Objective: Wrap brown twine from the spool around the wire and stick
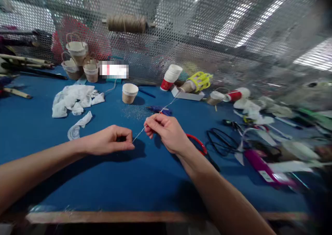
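Observation:
A thin, light-coloured cord (139,134) is stretched between my two hands above the blue table. My left hand (114,140) pinches its lower end between thumb and fingertips. Higher up and to the right, my right hand (163,127) is closed on the same cord, which runs on past it toward the back of the table. A small cup (129,93) with a brown wrap and white rim stands upright behind my hands. Just beyond my right hand lies a blue glue gun (162,109), partly hidden.
White crumpled fabric (74,100) lies at left, before several handled cups (77,51). Red-handled scissors (198,143) rest beside my right wrist, near a black cable (223,145). Stacked paper cups (171,76) and a yellow plastic piece (200,81) are at the back. A twine roll (127,23) hangs above.

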`<state>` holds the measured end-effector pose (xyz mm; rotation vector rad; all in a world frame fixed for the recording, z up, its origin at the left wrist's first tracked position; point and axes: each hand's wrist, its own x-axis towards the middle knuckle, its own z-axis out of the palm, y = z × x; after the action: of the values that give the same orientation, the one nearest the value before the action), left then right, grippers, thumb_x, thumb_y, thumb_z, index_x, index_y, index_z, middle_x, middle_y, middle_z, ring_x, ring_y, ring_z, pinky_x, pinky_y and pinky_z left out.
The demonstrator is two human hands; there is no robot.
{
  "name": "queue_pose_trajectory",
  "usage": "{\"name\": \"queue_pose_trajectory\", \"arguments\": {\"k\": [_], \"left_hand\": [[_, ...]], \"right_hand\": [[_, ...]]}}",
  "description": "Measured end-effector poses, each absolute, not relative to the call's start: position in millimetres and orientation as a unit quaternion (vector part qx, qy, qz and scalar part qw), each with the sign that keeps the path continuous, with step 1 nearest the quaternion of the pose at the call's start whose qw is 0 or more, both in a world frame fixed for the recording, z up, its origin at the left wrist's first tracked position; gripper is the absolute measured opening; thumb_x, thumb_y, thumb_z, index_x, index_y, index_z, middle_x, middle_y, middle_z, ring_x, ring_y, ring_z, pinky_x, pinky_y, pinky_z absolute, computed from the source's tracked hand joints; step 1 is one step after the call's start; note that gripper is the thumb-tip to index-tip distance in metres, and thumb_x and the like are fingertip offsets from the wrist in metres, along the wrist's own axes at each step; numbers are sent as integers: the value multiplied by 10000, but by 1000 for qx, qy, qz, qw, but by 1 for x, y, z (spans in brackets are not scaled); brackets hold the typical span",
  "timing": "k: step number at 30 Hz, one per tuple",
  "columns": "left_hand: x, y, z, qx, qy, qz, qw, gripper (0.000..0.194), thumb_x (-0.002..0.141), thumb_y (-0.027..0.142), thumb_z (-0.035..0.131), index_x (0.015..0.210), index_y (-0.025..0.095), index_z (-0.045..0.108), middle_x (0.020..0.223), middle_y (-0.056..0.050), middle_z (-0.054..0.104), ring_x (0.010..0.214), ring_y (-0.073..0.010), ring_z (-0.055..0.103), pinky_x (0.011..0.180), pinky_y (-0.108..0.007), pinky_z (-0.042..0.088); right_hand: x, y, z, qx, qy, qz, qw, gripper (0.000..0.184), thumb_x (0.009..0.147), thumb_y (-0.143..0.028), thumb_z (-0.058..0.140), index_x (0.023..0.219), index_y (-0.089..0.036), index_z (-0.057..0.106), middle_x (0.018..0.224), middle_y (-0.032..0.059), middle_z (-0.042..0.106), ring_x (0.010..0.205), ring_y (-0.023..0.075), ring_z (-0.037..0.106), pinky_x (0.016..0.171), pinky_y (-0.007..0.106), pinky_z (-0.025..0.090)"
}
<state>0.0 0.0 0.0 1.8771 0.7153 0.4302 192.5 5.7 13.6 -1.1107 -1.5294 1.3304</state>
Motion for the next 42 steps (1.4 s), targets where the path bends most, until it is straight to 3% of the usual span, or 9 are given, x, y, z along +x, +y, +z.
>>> {"name": "queue_pose_trajectory", "arguments": {"k": [4,9,13,16,24,28,33,42], "left_hand": [[-2,6,-2,778,318,146,522,286,773,392,500,664,129,483,604,37,450,563,-70,368,522,-190,314],[-5,11,2,720,290,161,609,250,773,353,517,905,141,527,816,-19,574,718,-103,493,651,-225,389],[0,8,1,693,304,183,628,208,800,334,477,788,132,528,693,-15,600,634,-97,520,608,-225,395],[3,5,-2,693,332,194,610,201,802,318,476,719,137,505,576,14,576,530,-79,489,540,-208,369],[0,3,-11,734,348,187,553,242,803,363,461,708,145,503,614,14,579,542,-78,468,532,-208,354],[1,2,-12,722,365,195,554,235,796,357,471,710,139,499,619,11,566,557,-83,477,543,-215,364],[6,-1,-9,673,338,206,625,237,810,345,440,888,135,517,620,23,546,556,-87,508,546,-221,391],[8,-5,-6,684,371,231,584,246,811,368,430,782,141,521,534,47,500,478,-69,449,488,-202,356]], "right_hand": [[193,5,15,-446,-616,514,397,191,739,-301,588,668,-123,574,556,-18,553,500,63,523,477,189,439],[188,2,16,-440,-650,498,369,159,754,-276,566,694,-129,570,598,-10,571,526,68,536,512,203,458],[184,-3,15,-426,-674,498,342,166,760,-281,561,691,-131,574,642,1,583,544,68,540,531,210,464],[185,-2,15,-429,-656,498,372,147,734,-279,598,715,-134,584,629,-5,581,552,74,546,514,204,462],[194,10,15,-440,-568,503,479,154,721,-282,616,709,-128,611,630,7,606,515,70,552,503,214,475],[194,12,14,-448,-558,516,470,147,710,-273,631,723,-127,617,641,12,616,517,73,562,527,230,487],[193,10,13,-422,-568,554,439,140,704,-259,639,732,-123,624,655,15,626,557,85,583,540,233,497],[194,9,16,-414,-556,577,433,143,705,-262,640,738,-123,635,665,17,634,560,87,586,559,248,509]]}}
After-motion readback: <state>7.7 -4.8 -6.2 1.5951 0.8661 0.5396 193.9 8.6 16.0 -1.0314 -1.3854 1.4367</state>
